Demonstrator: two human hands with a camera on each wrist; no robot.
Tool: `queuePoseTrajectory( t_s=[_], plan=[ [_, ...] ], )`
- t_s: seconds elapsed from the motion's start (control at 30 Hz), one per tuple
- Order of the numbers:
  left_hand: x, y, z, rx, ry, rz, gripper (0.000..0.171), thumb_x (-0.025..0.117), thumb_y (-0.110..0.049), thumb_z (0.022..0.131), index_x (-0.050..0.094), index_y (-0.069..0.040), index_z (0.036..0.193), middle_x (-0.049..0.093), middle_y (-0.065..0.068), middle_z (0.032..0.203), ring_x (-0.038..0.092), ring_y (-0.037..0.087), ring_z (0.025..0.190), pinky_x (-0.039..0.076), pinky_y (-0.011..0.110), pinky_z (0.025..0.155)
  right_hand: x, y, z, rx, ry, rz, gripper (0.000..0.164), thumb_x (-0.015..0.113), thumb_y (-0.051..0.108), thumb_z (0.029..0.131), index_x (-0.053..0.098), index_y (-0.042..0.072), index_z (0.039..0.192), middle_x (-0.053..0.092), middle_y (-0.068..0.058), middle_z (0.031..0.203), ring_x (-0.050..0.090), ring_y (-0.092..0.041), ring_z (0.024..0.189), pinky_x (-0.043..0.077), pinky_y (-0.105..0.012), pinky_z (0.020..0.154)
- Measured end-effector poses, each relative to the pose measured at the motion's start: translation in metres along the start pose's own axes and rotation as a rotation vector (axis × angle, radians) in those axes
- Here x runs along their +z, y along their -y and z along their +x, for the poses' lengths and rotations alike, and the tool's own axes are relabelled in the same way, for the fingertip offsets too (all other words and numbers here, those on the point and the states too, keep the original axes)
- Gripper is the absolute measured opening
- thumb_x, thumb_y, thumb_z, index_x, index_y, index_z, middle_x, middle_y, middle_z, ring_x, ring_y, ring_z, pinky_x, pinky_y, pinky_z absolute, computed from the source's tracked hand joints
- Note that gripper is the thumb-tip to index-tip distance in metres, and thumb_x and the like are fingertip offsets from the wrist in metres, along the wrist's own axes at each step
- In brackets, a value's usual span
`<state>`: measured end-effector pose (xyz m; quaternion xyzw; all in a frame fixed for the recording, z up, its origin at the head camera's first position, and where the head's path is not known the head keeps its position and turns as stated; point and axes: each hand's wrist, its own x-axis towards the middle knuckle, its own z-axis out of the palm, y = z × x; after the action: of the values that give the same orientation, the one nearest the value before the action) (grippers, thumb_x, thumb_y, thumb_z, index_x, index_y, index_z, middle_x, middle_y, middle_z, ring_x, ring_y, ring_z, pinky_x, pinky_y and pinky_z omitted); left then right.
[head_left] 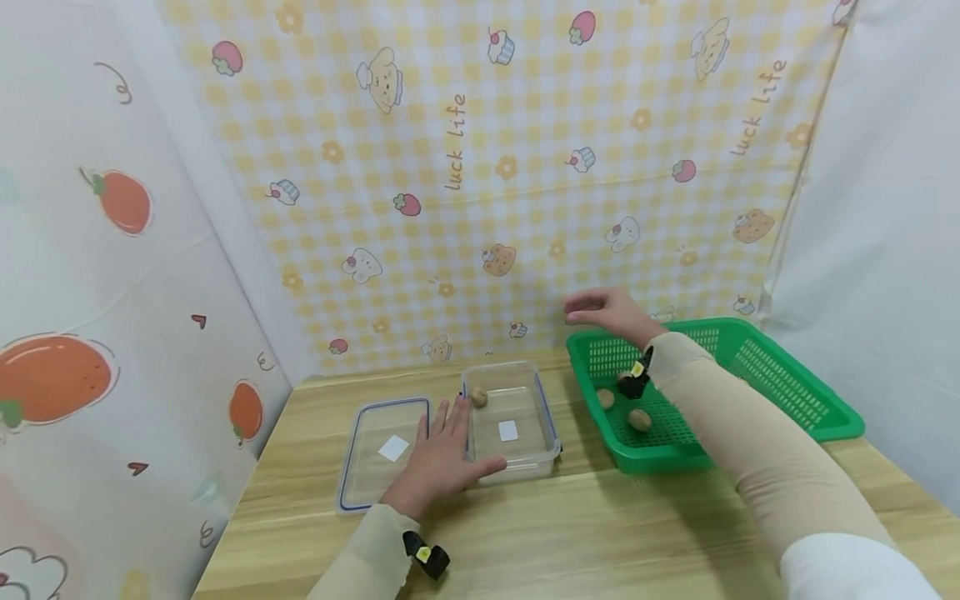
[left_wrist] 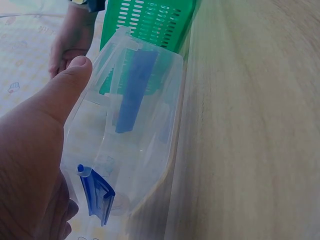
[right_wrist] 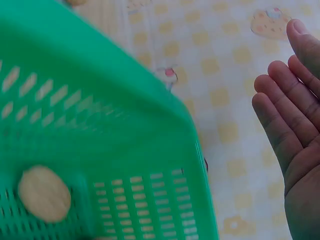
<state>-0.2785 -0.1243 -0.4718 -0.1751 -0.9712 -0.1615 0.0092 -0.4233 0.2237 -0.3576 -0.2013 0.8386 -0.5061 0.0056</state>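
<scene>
My left hand [head_left: 438,458] lies at the left wall of a clear plastic box [head_left: 517,454], fingers spread and straight, thumb reaching along its near side. Inside the box is one small tan-brown round thing [head_left: 478,397], about walnut size. My right hand [head_left: 611,312] hovers over the far left rim of a green basket [head_left: 645,460]; its fingers [right_wrist: 280,122] are extended and the palm holds nothing. More such round things, like the tan one [head_left: 639,420], lie on the basket floor, partly hidden by the right forearm.
A clear lid [head_left: 367,462] with a blue seal lies flat left of the box, partly under the left hand. All stand on a wooden table [head_left: 525,533]. Behind hangs a yellow checked cloth [head_left: 450,250], close to the basket's far side.
</scene>
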Motion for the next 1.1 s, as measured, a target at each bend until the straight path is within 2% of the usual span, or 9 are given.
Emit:
queuePoseTrajectory(
  t_s=[0.1,0.23,0.3,0.43,0.83,0.97,1.1],
  plan=[
    [-0.002,-0.001,0.0,0.001,0.001,-0.003,0.119,0.051,-0.083,0.084,0.008,-0.006,0.163,0.008,0.009,0.169,0.001,0.031,0.156,-0.001,0.06,0.121,-0.014,-0.008,-0.009,-0.015,-0.011,-0.003,0.043,0.074,0.029,0.095,0.066,0.008,0.132,0.067,-0.016,0.13,0.063,-0.028,0.119,0.047,-0.051,0.104],
    [-0.003,-0.003,0.002,0.008,-0.004,-0.002,0.118,0.052,-0.082,0.084,0.009,-0.005,0.163,0.009,0.01,0.169,0.003,0.032,0.156,0.0,0.061,0.121,-0.029,-0.023,-0.021,-0.01,-0.038,-0.005,0.044,0.072,0.03,0.096,0.064,0.007,0.133,0.064,-0.018,0.133,0.065,-0.017,0.114,0.048,-0.05,0.103],
    [-0.004,-0.003,0.002,0.009,-0.004,-0.006,0.117,0.053,-0.08,0.085,0.009,-0.005,0.163,0.01,0.01,0.169,0.004,0.032,0.156,0.001,0.062,0.121,-0.035,-0.034,-0.026,0.007,-0.048,0.007,0.047,0.072,0.032,0.096,0.063,0.006,0.134,0.064,-0.017,0.134,0.065,-0.01,0.111,0.047,-0.051,0.105],
    [-0.006,-0.004,0.0,0.01,-0.003,-0.017,0.116,0.053,-0.08,0.085,0.01,-0.005,0.163,0.01,0.011,0.169,0.003,0.032,0.156,0.002,0.062,0.121,-0.044,-0.055,-0.035,0.045,-0.049,0.045,0.051,0.072,0.031,0.096,0.059,0.003,0.137,0.061,-0.02,0.137,0.064,-0.005,0.109,0.043,-0.054,0.107],
    [-0.003,-0.002,-0.002,0.002,0.003,-0.01,0.118,0.052,-0.082,0.085,0.008,-0.005,0.163,0.008,0.01,0.169,0.001,0.031,0.156,0.001,0.061,0.121,-0.052,-0.089,-0.046,0.086,-0.025,0.013,0.052,0.071,0.029,0.097,0.059,-0.002,0.136,0.063,-0.025,0.133,0.066,-0.005,0.104,0.044,-0.056,0.105],
    [-0.002,-0.002,-0.002,0.007,0.007,-0.012,0.118,0.05,-0.083,0.085,0.008,-0.005,0.163,0.007,0.01,0.169,0.001,0.031,0.156,0.001,0.061,0.121,-0.051,-0.103,-0.048,0.106,-0.009,0.059,0.05,0.073,0.027,0.095,0.061,-0.003,0.133,0.066,-0.023,0.128,0.067,-0.009,0.103,0.043,-0.058,0.106],
    [-0.002,-0.002,-0.002,0.002,0.008,-0.015,0.117,0.051,-0.082,0.085,0.009,-0.005,0.163,0.008,0.01,0.169,0.001,0.031,0.155,0.001,0.061,0.121,-0.048,-0.112,-0.049,0.142,0.047,0.086,0.053,0.074,0.03,0.094,0.06,-0.003,0.133,0.067,-0.017,0.128,0.066,-0.015,0.109,0.039,-0.06,0.108]
  ],
)
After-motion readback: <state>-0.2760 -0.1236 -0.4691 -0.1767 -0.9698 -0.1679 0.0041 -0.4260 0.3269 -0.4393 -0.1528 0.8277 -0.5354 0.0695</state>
